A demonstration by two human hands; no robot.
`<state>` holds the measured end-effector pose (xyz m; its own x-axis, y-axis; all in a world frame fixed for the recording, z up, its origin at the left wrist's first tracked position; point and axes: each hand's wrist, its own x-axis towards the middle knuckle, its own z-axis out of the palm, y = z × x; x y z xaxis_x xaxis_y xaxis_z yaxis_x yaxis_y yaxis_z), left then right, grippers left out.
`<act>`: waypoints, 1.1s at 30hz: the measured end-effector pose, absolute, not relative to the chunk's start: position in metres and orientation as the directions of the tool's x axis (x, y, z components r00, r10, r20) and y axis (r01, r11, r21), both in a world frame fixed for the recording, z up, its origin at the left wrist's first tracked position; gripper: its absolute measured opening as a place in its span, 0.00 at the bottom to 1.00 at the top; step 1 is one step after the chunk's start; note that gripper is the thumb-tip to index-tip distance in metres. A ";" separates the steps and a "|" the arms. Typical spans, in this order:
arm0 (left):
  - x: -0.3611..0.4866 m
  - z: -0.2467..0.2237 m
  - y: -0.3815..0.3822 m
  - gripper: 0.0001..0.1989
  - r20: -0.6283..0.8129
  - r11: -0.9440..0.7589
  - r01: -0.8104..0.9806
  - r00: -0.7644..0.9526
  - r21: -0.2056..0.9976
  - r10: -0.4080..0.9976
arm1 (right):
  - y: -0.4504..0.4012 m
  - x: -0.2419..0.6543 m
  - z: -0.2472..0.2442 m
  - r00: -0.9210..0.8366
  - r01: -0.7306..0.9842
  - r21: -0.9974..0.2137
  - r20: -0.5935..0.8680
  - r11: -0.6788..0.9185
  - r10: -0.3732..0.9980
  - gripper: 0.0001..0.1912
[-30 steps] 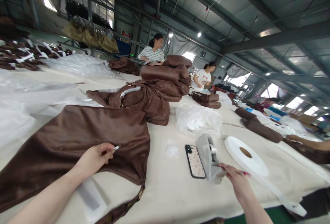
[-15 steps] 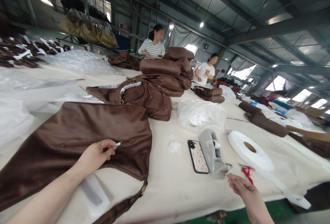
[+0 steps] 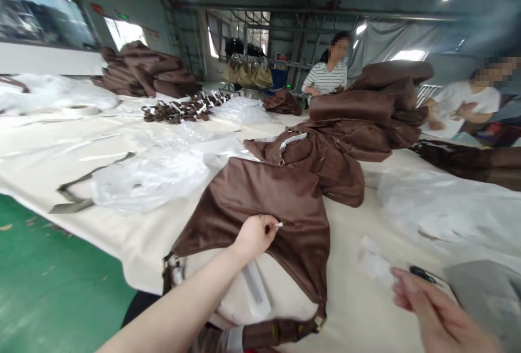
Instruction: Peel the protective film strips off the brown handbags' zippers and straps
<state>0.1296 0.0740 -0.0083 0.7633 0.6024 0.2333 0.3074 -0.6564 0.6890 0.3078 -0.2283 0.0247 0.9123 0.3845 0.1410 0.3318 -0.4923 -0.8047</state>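
A brown leather shoulder bag (image 3: pixel 280 185) lies flat in front of me, its strap (image 3: pixel 280 331) curving along the near side. My left hand (image 3: pixel 255 235) rests over the bag's zip and pinches a small white strip (image 3: pixel 279 224) at the zipper pull. To the right, my right hand (image 3: pixel 427 304) is raised over the table with thumb and fingers pressed together; what lies between them is too blurred to make out. Just beyond its fingertips are thin whitish pieces (image 3: pixel 372 258) on the table. A phone (image 3: pixel 423 274) and the blurred grey tape dispenser (image 3: pixel 484 293) are partly visible beside that hand.
More brown bags (image 3: pixel 354 109) are piled behind the bag. Clear plastic wrapping (image 3: pixel 158 174) covers the table at left, and a plastic bag (image 3: pixel 456 206) lies at right. Two people stand across the table. Green floor (image 3: pixel 61 266) shows beyond the table's left edge.
The view has swung left. My right hand has left the tape dispenser's front end and come over toward the whitish pieces. My left hand keeps its pinch at the zipper pull.
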 end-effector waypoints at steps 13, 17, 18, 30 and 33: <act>0.127 -0.006 0.067 0.17 0.217 -0.704 0.400 0.760 0.586 0.613 | -0.024 0.254 -0.004 0.420 -0.427 -0.889 -0.359 -0.168 0.834 0.18; 0.126 -0.006 0.067 0.19 0.180 -0.729 0.430 0.784 0.533 0.594 | -0.024 0.254 -0.004 0.374 -0.407 -0.883 -0.393 -0.232 0.840 0.16; 0.126 -0.006 0.067 0.18 0.174 -0.733 0.434 0.788 0.525 0.591 | -0.023 0.253 -0.004 0.368 -0.398 -0.884 -0.398 -0.245 0.840 0.16; 0.122 0.000 0.080 0.08 -0.131 -0.136 0.233 0.845 0.963 0.519 | -0.028 0.252 -0.007 0.306 -0.218 -0.899 -0.433 -0.380 0.848 0.14; 0.123 -0.003 0.079 0.07 -0.290 0.213 0.210 0.827 0.954 0.482 | -0.029 0.251 -0.009 0.313 -0.176 -0.908 -0.418 -0.381 0.853 0.13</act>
<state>0.1232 0.0792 -0.0028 0.8271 0.4816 -0.2897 0.2104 0.2126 0.9542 0.2508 -0.0290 -0.0094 0.3135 0.8525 -0.4182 -0.1757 -0.3807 -0.9078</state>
